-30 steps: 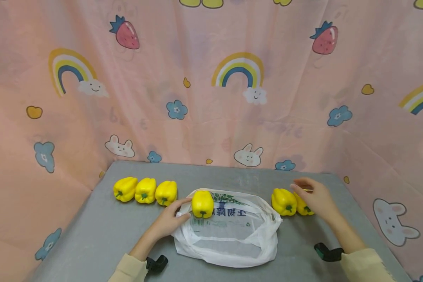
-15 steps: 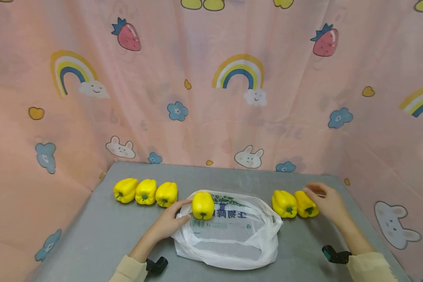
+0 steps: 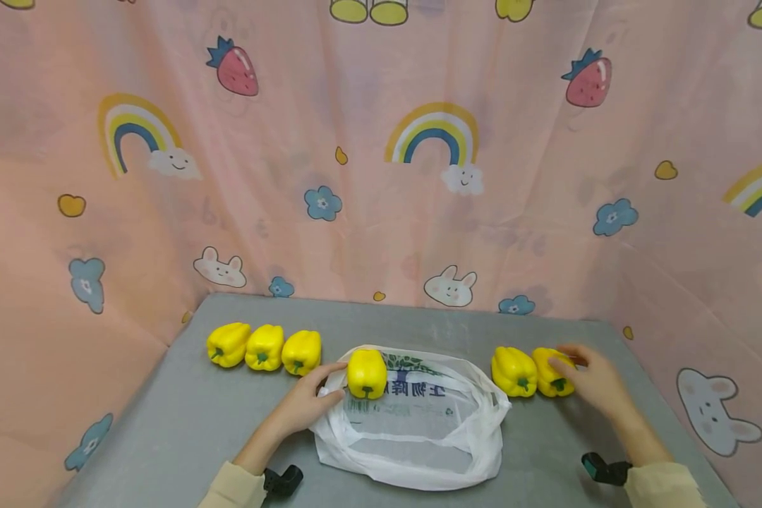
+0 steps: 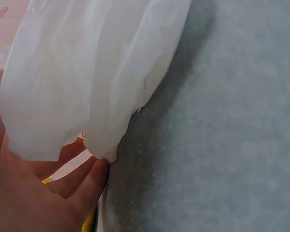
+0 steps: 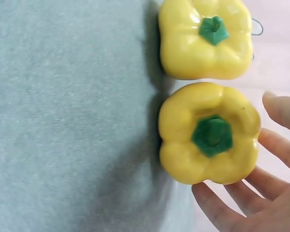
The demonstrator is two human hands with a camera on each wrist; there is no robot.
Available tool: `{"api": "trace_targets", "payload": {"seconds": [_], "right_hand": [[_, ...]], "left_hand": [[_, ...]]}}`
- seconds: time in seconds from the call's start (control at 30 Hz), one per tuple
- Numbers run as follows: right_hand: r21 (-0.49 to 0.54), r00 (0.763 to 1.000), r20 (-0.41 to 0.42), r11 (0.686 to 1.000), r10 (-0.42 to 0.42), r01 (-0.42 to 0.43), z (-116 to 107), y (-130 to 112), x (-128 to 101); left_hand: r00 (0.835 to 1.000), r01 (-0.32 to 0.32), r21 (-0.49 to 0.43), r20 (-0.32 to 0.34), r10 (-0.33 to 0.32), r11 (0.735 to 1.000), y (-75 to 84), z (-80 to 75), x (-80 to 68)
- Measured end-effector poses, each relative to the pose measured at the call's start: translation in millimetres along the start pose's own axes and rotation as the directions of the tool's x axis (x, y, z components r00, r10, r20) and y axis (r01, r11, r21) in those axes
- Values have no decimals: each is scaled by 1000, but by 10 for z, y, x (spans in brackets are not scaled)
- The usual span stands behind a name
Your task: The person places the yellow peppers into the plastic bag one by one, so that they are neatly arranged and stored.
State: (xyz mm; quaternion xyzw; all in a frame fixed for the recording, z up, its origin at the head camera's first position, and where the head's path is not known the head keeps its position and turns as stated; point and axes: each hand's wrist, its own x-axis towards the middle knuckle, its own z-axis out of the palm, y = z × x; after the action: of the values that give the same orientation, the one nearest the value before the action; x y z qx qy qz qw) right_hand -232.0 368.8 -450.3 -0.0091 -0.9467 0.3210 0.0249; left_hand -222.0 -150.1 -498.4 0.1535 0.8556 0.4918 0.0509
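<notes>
At the bag's left rim, my left hand [image 3: 306, 396] holds the white plastic bag [image 3: 413, 478] between thumb and fingers; the left wrist view shows the plastic hanging over part of the hand. A yellow bell pepper [image 3: 366, 374] sits at the bag's left side, close to those fingertips. My right hand [image 3: 600, 381] is around the outer yellow bell pepper [image 5: 183, 157] on the right. Its fingers touch or nearly touch the pepper's side, while the thumb [image 5: 284, 110] stands apart from it. A second bell pepper [image 3: 514, 372] lies beside that one.
Three more yellow bell peppers [image 3: 265, 348] stand in a row at the back left of the grey table [image 3: 184, 423]. Behind the table hangs a pink patterned curtain [image 3: 355, 247]. Black wrist devices [image 3: 603, 469] sit near both sleeves.
My right hand first shifted right, uncovering the outer pepper, then came back in around it. The left hand, the bag and the pepper at its left side have stayed put.
</notes>
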Motion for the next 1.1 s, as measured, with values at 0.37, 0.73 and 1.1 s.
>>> {"api": "trace_targets", "payload": {"seconds": [0.37,0.73,1.1], "right_hand": [[10,1000,29,1000,9,-9,64,44,-15],[52,999,44,998,25,-28,101,102,-28],[69,998,50,997,27,-31,124,135,-31]], "left_hand": [[1000,-4,-5,12,4,1000,10,-4,-6],[1000,-8,8,13,8,1000,6,-6,-9],[1000,-11,6,7,11,1000,1,-4,-9]]}}
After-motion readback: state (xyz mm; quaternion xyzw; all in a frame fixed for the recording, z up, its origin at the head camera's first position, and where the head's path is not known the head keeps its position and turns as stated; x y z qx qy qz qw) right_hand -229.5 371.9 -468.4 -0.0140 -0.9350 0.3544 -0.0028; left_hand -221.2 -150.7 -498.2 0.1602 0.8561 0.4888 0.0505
